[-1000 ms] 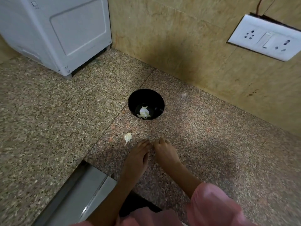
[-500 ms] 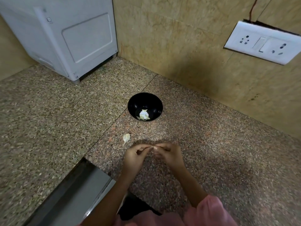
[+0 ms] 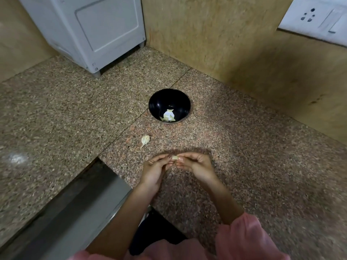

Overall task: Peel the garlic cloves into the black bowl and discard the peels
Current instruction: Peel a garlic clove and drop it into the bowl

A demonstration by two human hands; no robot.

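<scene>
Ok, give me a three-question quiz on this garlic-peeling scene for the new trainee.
1. True or false: the black bowl is empty.
2. The loose garlic clove lies: A) inside the bowl; B) on the counter, outside the bowl; C) on a plate.
3. Fill in: the left hand and right hand together pinch a small ____.
Key: 1 false, pale pieces lie in it; 2 B; 3 clove, the held clove.
</scene>
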